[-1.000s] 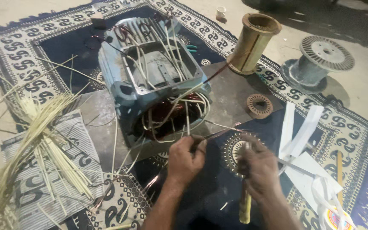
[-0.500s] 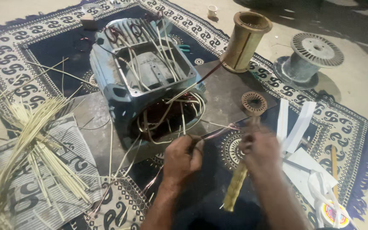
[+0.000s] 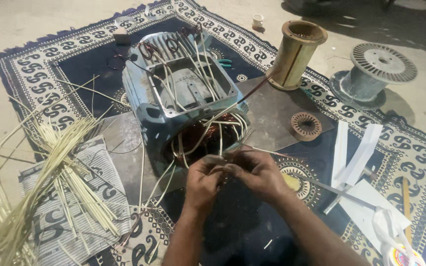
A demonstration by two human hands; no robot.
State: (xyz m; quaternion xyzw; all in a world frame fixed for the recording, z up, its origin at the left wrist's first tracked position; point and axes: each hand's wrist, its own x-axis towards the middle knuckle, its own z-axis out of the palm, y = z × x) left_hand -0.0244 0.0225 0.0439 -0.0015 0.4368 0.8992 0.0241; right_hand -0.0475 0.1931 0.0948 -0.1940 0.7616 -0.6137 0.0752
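A blue-grey electric motor housing (image 3: 144, 103) lies on a patterned rug, its open end facing me with copper windings (image 3: 208, 138) and pale sleeved leads (image 3: 198, 64) spilling out. My left hand (image 3: 202, 184) and my right hand (image 3: 258, 173) meet just in front of that opening. Both pinch the same bundle of thin wires (image 3: 225, 160) that runs out of the windings, fingers closed around it.
A pile of thin yellow sticks (image 3: 50, 167) lies on newspaper at the left. A tall brass-coloured spool (image 3: 297, 54), a grey empty reel (image 3: 373, 74) and a small toothed ring (image 3: 305, 125) sit at the right, with white paper strips (image 3: 356, 152) and teal pliers (image 3: 225, 62).
My right hand has let go of the yellow-handled tool and moved left to join my left hand on the wires. The view has shifted, so the motor sits more central.
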